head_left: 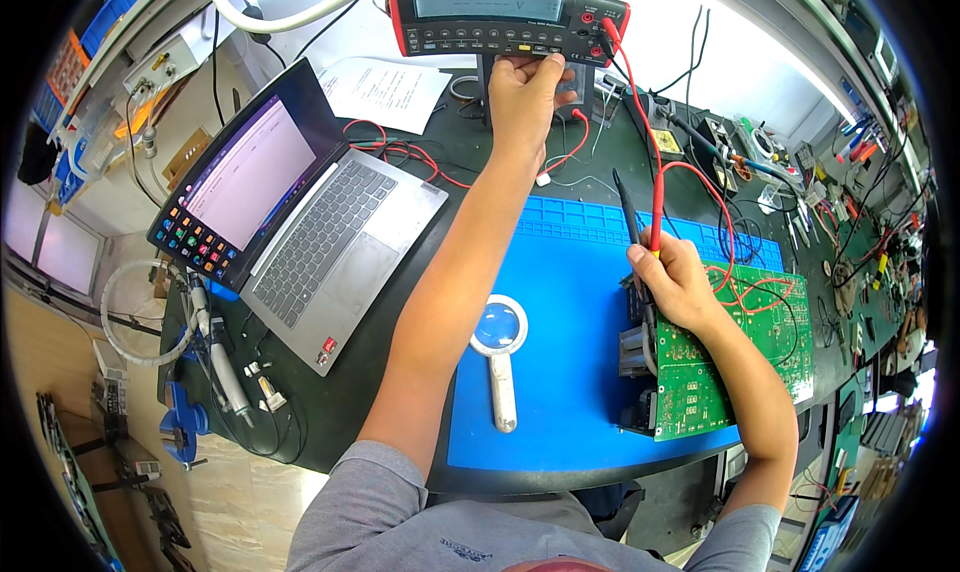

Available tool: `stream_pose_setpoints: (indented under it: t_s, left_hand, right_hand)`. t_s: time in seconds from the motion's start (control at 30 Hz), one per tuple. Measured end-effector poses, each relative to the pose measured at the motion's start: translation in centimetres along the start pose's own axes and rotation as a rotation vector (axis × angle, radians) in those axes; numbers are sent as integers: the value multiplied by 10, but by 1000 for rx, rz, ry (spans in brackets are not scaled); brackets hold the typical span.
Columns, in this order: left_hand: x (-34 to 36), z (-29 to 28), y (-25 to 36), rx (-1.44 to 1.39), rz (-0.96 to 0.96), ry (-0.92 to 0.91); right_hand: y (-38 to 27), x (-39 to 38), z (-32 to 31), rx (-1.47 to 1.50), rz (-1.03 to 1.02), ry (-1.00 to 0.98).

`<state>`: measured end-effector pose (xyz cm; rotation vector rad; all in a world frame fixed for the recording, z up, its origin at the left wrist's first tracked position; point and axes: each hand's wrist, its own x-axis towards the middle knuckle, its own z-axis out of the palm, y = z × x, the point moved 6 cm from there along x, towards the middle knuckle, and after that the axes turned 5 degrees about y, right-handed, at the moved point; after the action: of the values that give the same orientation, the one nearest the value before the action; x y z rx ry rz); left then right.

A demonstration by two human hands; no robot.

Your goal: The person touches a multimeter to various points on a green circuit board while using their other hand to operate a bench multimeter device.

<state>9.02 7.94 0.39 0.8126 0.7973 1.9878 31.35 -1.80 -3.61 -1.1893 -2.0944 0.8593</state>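
My left hand reaches up to the lower edge of a red and black bench multimeter, thumb and fingertips at its row of buttons. The fingers are bent, and nothing shows in them. In my right hand are two test probes, a red one and a black one, held together and upright. The red lead runs up to the meter's sockets. Below that hand a large green circuit board stands on the blue mat, dark components along its left side.
A white-handled magnifying glass lies on the mat. An open laptop stands to the left, with paper sheets behind it. Cables and tools crowd the right side of the bench. A blue vise sits at the left edge.
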Motion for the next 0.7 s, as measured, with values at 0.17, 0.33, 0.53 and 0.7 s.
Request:
stream_pose_setpoints:
  t_s: [0.17,0.33,0.53,0.7]
  left_hand:
    - [0,0,-1,-4,-2,-2]
    - [0,0,-1,-10,0,0]
    - [-4,6,-8,66,-70,-96]
    - [-26,30,-27,296,-213,-346]
  right_hand:
    - [-1,0,-1,-12,-1,-6]
    - [-2,0,0,-7,-3,1]
    - [4,-1,0,135,38,14]
    - [6,-1,-4,303,70,77]
